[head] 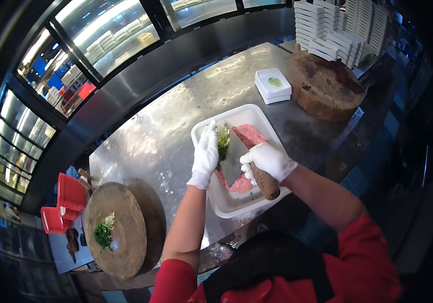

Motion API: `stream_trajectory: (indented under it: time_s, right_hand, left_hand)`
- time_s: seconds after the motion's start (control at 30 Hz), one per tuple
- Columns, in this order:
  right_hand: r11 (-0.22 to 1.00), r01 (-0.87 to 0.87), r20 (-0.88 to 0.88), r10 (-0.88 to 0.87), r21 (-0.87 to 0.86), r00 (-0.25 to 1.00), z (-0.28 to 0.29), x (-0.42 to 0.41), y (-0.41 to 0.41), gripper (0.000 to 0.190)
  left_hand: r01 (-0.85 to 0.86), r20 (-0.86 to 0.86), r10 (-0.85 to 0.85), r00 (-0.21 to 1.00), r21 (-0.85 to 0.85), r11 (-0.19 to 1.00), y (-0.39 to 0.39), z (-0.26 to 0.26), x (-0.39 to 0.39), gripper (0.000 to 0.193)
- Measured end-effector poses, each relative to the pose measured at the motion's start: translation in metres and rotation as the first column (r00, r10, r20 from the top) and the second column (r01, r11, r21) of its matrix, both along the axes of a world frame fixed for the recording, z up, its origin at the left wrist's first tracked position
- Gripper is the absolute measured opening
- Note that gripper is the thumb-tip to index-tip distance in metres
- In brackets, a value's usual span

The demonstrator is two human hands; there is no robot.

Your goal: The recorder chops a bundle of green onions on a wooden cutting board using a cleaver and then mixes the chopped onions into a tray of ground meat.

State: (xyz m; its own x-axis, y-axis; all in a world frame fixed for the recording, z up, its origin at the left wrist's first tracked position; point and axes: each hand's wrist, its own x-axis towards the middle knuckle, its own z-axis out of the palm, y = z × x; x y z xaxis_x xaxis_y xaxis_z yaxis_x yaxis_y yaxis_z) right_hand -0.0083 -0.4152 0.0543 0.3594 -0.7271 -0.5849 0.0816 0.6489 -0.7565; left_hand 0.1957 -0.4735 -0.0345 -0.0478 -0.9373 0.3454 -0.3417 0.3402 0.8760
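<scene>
A white plastic tub (216, 207) on the steel table holds pink minced meat (252, 132). My right hand (267, 161), in a white glove, grips the wooden handle of a cleaver (233, 159), whose broad blade is over the meat. Chopped green onion (223, 143) lies against the blade's left side. My gloved left hand (205, 153) is at the left of the onion with its fingers extended together, its palm turned to the blade. Whether that hand presses on the onion is hard to tell. Part of the meat is hidden under blade and hands.
More chopped green onion (104, 231) sits on a round wooden chopping block (129, 242) at left. Another block (318, 94) stands right, beside small white trays (273, 92). Stacked white dishes (309, 22) rise at the back right. Red containers (70, 191) are at far left.
</scene>
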Motion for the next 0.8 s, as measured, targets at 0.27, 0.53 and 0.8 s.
stream_trajectory:
  time_s: [0.27,0.53,0.8]
  right_hand:
    - [0.974,-0.105,-0.237,0.055,-0.203,0.97,0.009,-0.001,0.015,0.014]
    - [0.957,-0.095,-0.231,0.03,-0.274,0.972,0.061,-0.033,0.069,0.017]
    - [0.974,-0.026,-0.37,-0.06,-0.224,0.927,0.097,-0.105,0.129,0.011]
  left_hand:
    - [0.009,0.481,0.059,0.875,-0.137,0.99,0.003,-0.003,-0.037,0.039]
    - [-0.1,0.297,0.247,0.922,-0.434,0.895,-0.013,0.005,-0.027,0.024]
    - [-0.108,0.468,0.2,0.861,-0.216,0.97,-0.013,0.013,-0.02,0.025]
